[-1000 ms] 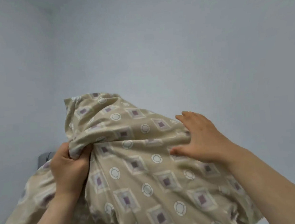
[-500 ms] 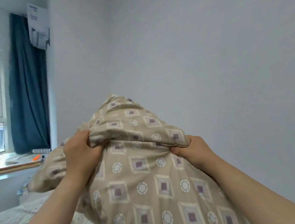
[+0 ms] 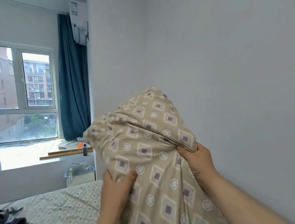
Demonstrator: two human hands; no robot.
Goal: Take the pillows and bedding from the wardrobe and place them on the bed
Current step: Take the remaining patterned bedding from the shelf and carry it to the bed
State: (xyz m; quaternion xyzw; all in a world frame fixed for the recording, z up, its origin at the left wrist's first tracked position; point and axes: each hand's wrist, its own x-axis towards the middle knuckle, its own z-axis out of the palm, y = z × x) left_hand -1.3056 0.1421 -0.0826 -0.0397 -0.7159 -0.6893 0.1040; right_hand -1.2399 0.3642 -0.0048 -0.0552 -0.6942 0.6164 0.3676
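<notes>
A beige pillow point(image 3: 145, 140) patterned with purple squares and white rings fills the lower middle of the head view, held up in front of a plain wall. My left hand point(image 3: 119, 186) grips its lower left side, thumb pressed into the fabric. My right hand point(image 3: 198, 159) pinches a fold on its right edge. The bed point(image 3: 62, 207), covered with a matching patterned sheet, lies below and to the left. The wardrobe is out of view.
A window point(image 3: 21, 93) with dark teal curtains point(image 3: 73, 78) is at the left, above a sill holding wooden slats and a small bottle point(image 3: 85, 150). Dark clothing point(image 3: 7, 223) lies on the bed's left edge. A white box point(image 3: 81, 173) stands by the bed head.
The view has swung left and down, bringing the window and bed into sight. My left hand has slid from the pillow's top fold to its lower side; my right hand keeps its pinch.
</notes>
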